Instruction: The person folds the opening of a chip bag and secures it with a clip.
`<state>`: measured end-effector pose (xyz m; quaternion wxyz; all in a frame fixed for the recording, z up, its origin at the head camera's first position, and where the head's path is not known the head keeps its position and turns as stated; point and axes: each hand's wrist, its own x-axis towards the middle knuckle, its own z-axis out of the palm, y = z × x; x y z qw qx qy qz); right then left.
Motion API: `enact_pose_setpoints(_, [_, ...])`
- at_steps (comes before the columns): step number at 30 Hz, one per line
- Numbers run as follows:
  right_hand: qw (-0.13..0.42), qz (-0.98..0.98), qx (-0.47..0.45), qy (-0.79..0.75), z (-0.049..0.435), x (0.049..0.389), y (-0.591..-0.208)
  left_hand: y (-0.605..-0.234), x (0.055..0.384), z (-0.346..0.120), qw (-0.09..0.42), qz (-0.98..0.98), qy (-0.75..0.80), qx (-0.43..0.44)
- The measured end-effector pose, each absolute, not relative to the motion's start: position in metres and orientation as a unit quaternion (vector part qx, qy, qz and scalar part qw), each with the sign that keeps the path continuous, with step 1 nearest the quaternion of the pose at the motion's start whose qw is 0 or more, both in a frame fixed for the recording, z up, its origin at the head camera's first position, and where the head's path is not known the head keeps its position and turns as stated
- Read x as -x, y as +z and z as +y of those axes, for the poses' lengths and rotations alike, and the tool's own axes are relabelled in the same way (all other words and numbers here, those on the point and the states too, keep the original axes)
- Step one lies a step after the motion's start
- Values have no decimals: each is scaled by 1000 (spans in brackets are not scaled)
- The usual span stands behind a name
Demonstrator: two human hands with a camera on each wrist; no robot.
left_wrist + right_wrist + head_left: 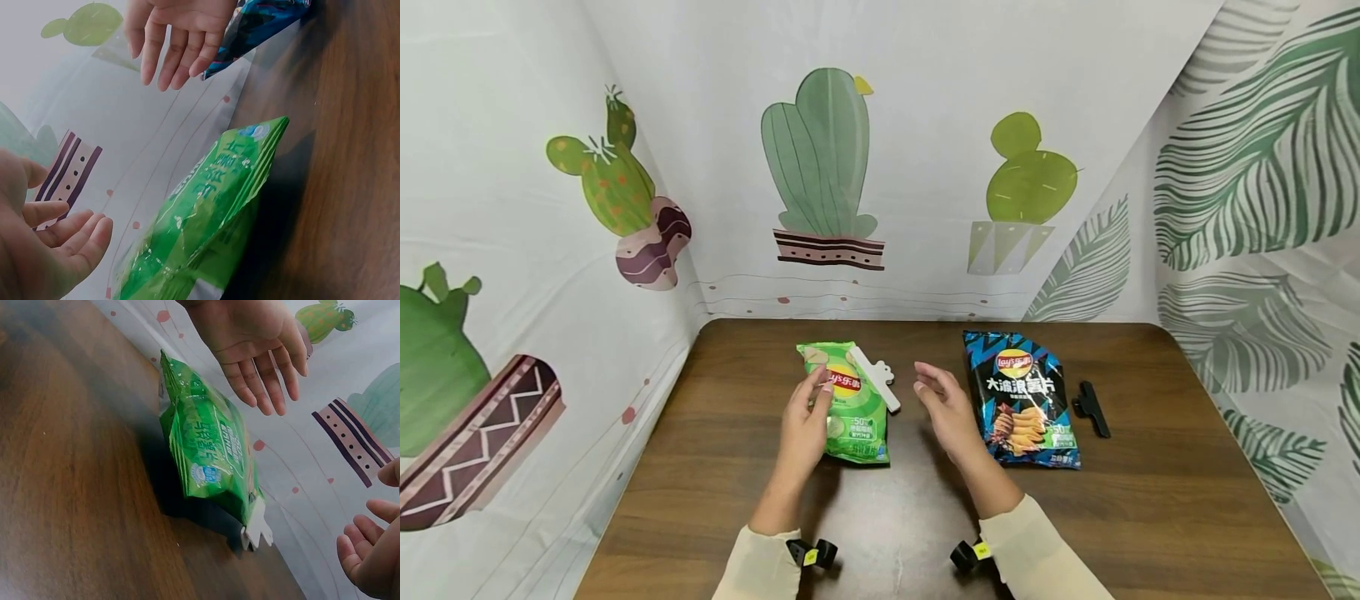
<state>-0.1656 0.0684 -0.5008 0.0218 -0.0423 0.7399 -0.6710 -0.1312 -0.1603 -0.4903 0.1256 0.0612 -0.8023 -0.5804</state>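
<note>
A green bag of potato chips (859, 429) lies on the table. Along its upper right edge sits a white clip (876, 379), whose end also shows beside the bag in the right wrist view. My left hand (805, 421) hovers over the bag's left side, fingers loosely bent and holding nothing. To the right of the clip, my right hand (947, 412) is raised with relaxed fingers, between the green bag and a blue-black bag of chips (1017, 392). Both palms face inward across the green bag (206, 200), apart from it in the wrist views.
A black clip (1092, 408) lies on the wooden table (1180, 492) to the right of the blue-black bag. Behind the table hangs a white cloth (925, 183) printed with cacti and leaves. Each wrist wears a small black camera (812, 553) near the sleeve.
</note>
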Motion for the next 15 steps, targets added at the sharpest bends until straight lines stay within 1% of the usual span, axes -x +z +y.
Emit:
enact_pose_setpoints(5, [23,744,38,-667,75,166,-499,-494,130,-153,123,-805,-579,-49])
enact_pose_setpoints(15, [2,743,39,-668,85,168,-498,-497,125,-133,90,-800,-591,-40])
